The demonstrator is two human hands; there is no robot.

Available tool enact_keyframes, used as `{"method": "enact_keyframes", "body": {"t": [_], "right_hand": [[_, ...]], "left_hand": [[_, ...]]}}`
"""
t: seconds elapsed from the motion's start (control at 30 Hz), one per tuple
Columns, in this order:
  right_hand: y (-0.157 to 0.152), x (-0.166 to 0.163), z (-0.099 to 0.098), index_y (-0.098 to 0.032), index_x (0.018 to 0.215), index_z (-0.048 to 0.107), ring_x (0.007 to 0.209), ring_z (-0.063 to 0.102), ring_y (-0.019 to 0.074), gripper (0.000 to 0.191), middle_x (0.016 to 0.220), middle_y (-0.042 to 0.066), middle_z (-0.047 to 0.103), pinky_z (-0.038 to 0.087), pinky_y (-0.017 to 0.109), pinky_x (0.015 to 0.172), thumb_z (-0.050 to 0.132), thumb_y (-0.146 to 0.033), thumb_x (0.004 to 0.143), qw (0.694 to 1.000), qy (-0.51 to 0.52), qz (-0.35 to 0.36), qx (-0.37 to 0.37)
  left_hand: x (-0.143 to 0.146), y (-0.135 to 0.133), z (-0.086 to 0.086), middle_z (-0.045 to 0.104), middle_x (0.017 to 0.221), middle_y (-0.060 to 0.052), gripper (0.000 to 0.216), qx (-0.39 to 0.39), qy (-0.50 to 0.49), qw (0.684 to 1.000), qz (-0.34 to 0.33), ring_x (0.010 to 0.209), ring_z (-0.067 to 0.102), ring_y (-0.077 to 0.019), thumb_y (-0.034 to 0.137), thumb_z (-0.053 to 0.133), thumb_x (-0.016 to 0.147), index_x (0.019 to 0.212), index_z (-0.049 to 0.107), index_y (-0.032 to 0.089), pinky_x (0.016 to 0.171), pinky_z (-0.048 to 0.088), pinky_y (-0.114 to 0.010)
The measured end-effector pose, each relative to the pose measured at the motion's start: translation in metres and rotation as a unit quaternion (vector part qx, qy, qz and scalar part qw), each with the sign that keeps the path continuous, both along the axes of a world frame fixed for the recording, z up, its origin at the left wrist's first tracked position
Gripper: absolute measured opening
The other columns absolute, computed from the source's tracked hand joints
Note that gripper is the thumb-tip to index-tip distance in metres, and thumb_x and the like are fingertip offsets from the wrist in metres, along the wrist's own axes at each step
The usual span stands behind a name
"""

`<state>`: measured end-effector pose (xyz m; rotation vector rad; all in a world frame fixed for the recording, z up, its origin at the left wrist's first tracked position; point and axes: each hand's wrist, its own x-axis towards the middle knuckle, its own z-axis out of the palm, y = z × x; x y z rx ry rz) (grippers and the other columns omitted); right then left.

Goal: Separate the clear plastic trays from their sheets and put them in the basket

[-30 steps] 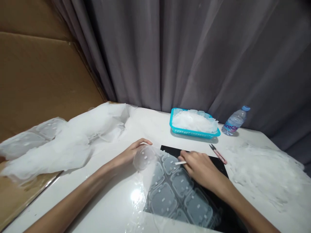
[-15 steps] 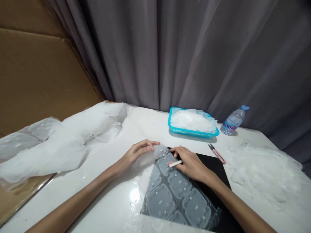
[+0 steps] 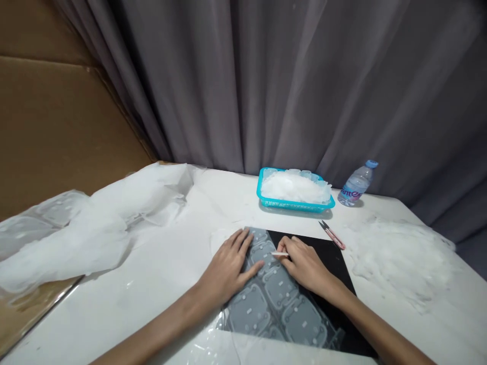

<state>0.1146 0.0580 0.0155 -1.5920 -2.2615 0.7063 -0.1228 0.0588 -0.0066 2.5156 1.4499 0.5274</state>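
A translucent plastic sheet (image 3: pixel 304 319) with raised rounded-square shapes lies partly over a black mat (image 3: pixel 323 253). My left hand (image 3: pixel 227 264) rests flat on the sheet's left side, fingers spread and thumb pointing across it. My right hand (image 3: pixel 304 259) is closed on a short, flat white stick (image 3: pixel 279 253) and touches the sheet's upper right part. The stick's tip points left over one of the raised shapes. What the stick is made of I cannot tell.
Behind the mat stands a turquoise basket (image 3: pixel 297 205) heaped with white pieces. Pink-handled thread snips (image 3: pixel 333 235) and a water bottle (image 3: pixel 357 185) are to its right. A pile of clear plastic (image 3: pixel 407 263) lies at the right, white sheeting (image 3: pixel 114 218) at the left beside cardboard (image 3: pixel 57 116).
My left hand has let go of the lifted, crumpled plastic at the sheet's upper end and now lies flat on the sheet. My right hand still holds the stick. The view has shifted slightly.
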Motion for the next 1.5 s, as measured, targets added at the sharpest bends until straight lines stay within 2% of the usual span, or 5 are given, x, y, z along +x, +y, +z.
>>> {"method": "enact_keyframes", "body": {"t": [0.6,0.8,1.0,1.23,1.5], "right_hand": [[-0.038,0.059,0.009,-0.022,0.074,0.054,0.075,0.059,0.0208,0.041,0.074,0.001,0.063,0.038,0.031,0.068,0.042,-0.046,0.106,0.998,0.051,0.002,-0.039],[-0.029,0.072,-0.003,-0.024,0.095,0.061,0.101,0.058,0.0236,0.054,0.101,0.007,0.064,0.045,0.040,0.096,0.018,-0.053,0.109,0.973,0.204,0.019,0.110],[-0.022,0.087,-0.015,-0.022,0.114,0.067,0.071,0.065,0.0193,0.080,0.086,0.005,0.067,0.052,0.033,0.072,0.004,-0.069,0.103,0.942,0.335,-0.034,-0.008],[-0.021,0.076,-0.007,-0.020,0.092,0.069,0.085,0.067,0.0191,0.031,0.095,0.005,0.069,0.052,0.030,0.078,0.059,-0.049,0.100,0.963,0.266,-0.043,-0.002],[-0.024,0.070,-0.007,-0.021,0.100,0.068,0.089,0.066,0.0177,0.015,0.100,0.005,0.067,0.052,0.030,0.082,0.062,-0.035,0.099,0.967,0.254,0.006,0.001]], "left_hand": [[0.066,0.013,0.012,0.045,0.159,-0.010,0.053,-0.095,-0.043,0.980,-0.167,0.151,0.035,-0.0309,0.048,0.057,0.101,0.148,0.048,0.024,0.123,0.034,-0.052],[0.064,0.016,0.009,0.046,0.159,-0.010,0.057,-0.071,-0.036,0.983,-0.166,0.151,0.036,-0.0333,0.051,0.059,0.099,0.149,0.048,0.025,0.122,0.035,-0.053],[0.066,0.018,0.006,0.047,0.158,-0.011,0.061,-0.066,-0.040,0.984,-0.162,0.150,0.038,-0.0340,0.053,0.059,0.098,0.151,0.047,0.025,0.121,0.037,-0.052],[0.069,0.016,0.004,0.046,0.160,-0.010,0.066,-0.047,-0.003,0.988,-0.148,0.151,0.036,-0.0304,0.059,0.054,0.100,0.152,0.045,0.020,0.122,0.035,-0.049],[0.072,0.017,0.002,0.048,0.159,-0.010,0.071,-0.006,0.014,0.990,-0.139,0.153,0.034,-0.0300,0.063,0.052,0.098,0.151,0.048,0.016,0.128,0.022,-0.049]]}}
